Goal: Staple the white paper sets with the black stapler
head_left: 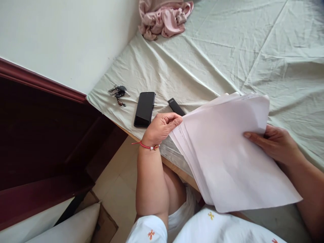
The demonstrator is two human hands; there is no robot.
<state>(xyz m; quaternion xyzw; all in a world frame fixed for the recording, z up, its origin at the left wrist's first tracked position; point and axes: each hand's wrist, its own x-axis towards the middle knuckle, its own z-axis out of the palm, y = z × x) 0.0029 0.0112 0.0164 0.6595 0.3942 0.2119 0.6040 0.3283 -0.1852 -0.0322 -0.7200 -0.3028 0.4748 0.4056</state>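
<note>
Several white paper sheets (230,152) are held in a loose, slightly fanned stack over the near edge of the bed. My left hand (163,126), with a red string bracelet at its wrist, pinches the stack's left corner between thumb and fingers. At the right side, my right hand (275,141) grips the stack with the thumb on top and the fingers underneath, mostly hidden. Some faint writing shows along the left edge of the lower sheets; the top sheet looks blank. Just beyond my left hand lie a black phone (144,109) and a dark narrow box-like object (176,106), partly covered.
A bunch of keys (118,92) lies left of the phone on the pale green bedsheet (215,64). Crumpled pink cloth (165,18) rests at the back by the wall. Dark red wooden furniture (37,135) stands at left, with a cardboard box (105,219) on the floor.
</note>
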